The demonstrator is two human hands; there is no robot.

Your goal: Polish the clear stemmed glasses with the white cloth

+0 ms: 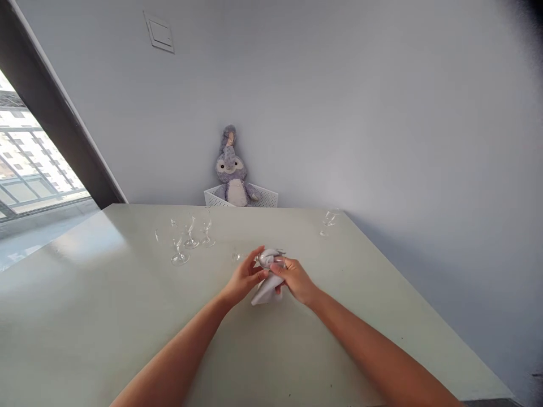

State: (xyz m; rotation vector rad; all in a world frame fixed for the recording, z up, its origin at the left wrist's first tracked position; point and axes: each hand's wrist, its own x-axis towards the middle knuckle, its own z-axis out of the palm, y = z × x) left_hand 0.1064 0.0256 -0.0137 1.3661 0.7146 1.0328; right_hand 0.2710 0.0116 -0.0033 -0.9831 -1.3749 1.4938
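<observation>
Above the middle of the table, a clear stemmed glass (279,262) lies sideways between my two hands, its stem pointing left. My left hand (245,278) is closed on the glass near the bottom of its bowl. A pale cloth (266,289) is stuffed partly inside the bowl and hangs down below it. My right hand (297,278) grips the cloth at the bowl's open end, on the right; some of its fingers are hidden behind the cloth.
Several clear stemmed glasses (180,258) stand at the back left of the pale table (127,316). One more glass (330,219) stands at the back right. Behind the table edge, a plush toy (236,191) sits in a white basket (267,197) against the wall.
</observation>
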